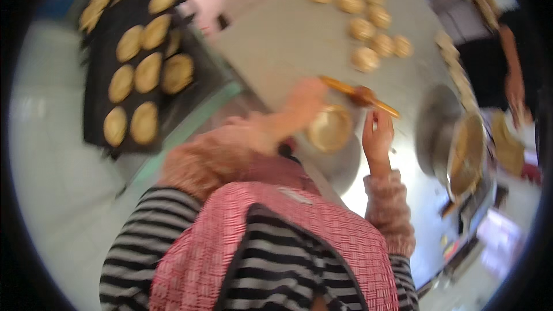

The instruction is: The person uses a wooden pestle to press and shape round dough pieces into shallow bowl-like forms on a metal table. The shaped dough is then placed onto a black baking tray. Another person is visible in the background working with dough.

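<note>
My right hand [378,136] is at the right handle of a wooden rolling pin [363,96], its fingertips meeting the handle. The pin lies slanted, with orange-yellow handles and a darker brown thick middle. Motion blurs my left hand [307,95], which is beside the pin's left end; whether it touches the pin I cannot tell. Just below the pin, between my hands, is a flat round of pale dough [330,128] with a browner rim. Beneath it a round grey surface [345,170] partly shows. Pinkish fluffy cuffs cover both my wrists.
Several dough balls [362,28] sit on the table [276,30] ahead. To the left, a black tray [97,108] carries several flat dough rounds [148,72]. A deep metal bowl [436,129] and a pan of yellowish contents [466,155] stand right, near another person's hand [515,95].
</note>
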A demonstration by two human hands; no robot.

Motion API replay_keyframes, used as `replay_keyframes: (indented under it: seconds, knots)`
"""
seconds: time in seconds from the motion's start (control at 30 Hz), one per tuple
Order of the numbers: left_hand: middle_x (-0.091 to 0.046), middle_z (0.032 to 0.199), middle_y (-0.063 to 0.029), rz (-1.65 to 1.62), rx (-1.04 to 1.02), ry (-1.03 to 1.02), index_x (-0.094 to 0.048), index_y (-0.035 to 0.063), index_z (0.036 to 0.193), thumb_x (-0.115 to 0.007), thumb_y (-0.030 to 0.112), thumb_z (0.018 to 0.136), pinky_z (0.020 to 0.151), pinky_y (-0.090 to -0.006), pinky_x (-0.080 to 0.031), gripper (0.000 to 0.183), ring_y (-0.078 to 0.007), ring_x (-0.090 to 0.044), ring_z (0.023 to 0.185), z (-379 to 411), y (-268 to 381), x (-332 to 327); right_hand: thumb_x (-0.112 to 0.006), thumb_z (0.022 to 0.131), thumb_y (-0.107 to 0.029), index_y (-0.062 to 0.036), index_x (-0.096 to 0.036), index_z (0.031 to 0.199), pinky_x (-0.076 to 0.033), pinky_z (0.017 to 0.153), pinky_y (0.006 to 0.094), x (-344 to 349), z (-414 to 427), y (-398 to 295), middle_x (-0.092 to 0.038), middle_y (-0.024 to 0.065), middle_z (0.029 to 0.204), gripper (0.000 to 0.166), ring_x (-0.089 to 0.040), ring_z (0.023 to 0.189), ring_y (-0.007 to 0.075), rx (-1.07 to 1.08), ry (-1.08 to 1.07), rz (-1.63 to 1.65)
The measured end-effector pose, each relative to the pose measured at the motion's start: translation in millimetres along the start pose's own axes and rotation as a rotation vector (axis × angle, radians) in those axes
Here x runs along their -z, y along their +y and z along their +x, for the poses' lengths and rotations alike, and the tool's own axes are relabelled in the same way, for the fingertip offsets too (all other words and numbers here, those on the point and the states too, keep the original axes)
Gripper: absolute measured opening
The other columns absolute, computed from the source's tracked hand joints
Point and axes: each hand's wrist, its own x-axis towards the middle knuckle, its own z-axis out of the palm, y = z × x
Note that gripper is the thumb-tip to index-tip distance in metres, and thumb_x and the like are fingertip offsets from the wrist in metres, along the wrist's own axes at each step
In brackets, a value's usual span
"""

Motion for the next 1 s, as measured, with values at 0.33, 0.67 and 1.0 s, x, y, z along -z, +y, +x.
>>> replay_keyframes:
  seconds: [0.33,0.67,1.0]
  knots:
    - [-0.059,0.079,-0.0168,0.008,-0.468,-0.424,-0.057,-0.0017,0.082,-0.061,0.02,0.069,0.067,-0.0381,-0.044,0.026,-0.0276,-0.058,0.079,25.8,3.1,-30.1,-0.059,0.07,-0.011,0.0011,-0.055,0.075,-0.043,0.067,0.0354,-5.9,9.9,2.5,-0.058,0.0127,0.081,0.014,-0.054,0.075,0.0239,-0.329,-0.773,0.255]
    - [-0.059,0.082,-0.0031,-0.844,-0.119,-0.362,-0.058,-0.0019,0.096,-0.067,0.031,0.078,0.06,-0.027,-0.044,0.039,-0.0111,-0.052,0.071,-97.7,-158.0,253.7,-0.067,0.075,-0.008,0.0003,-0.053,0.108,-0.046,0.075,0.0251,-88.2,146.9,-280.7,-0.059,0.0036,0.097,0.036,-0.056,0.087,0.0102,-0.246,-1.453,0.87]
    - [-0.061,0.074,-0.0082,0.172,-0.149,0.094,-0.059,0.0041,0.084,-0.059,0.001,0.066,0.068,-0.0357,-0.045,0.018,-0.0225,-0.06,0.073,-79.5,-410.4,498.6,-0.058,0.067,-0.003,0.0004,-0.058,0.091,-0.045,0.067,0.0291,-338.3,287.9,-522.6,-0.057,0.008,0.079,0.024,-0.056,0.074,0.0199,0.769,-0.777,0.179]
